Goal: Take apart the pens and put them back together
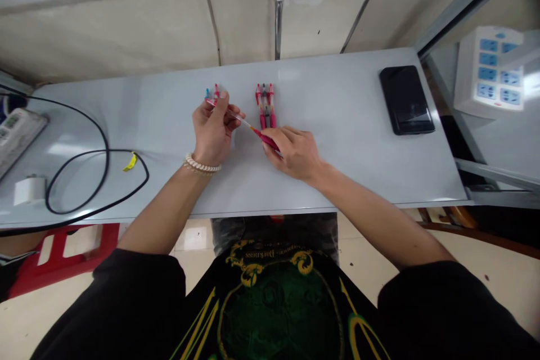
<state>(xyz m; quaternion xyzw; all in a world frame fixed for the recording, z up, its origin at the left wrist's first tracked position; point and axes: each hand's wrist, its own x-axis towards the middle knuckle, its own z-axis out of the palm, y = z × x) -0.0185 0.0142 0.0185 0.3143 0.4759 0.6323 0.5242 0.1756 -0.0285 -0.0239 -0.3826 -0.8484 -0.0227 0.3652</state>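
Note:
My left hand (213, 130) is closed around the clear barrel of a pen (236, 117), with red and blue pen ends sticking out above its fingers. My right hand (295, 152) pinches the red grip end (266, 139) of that same pen, so the pen spans between both hands just above the grey table (337, 140). Three pens (265, 104), red and dark, lie side by side on the table just beyond my right hand.
A black phone (405, 99) lies at the table's right. At the left are a looped black cable (97, 180) with a yellow tag, a white charger (28, 190) and a power strip (17, 132). A white socket board (491, 72) sits beyond the right edge.

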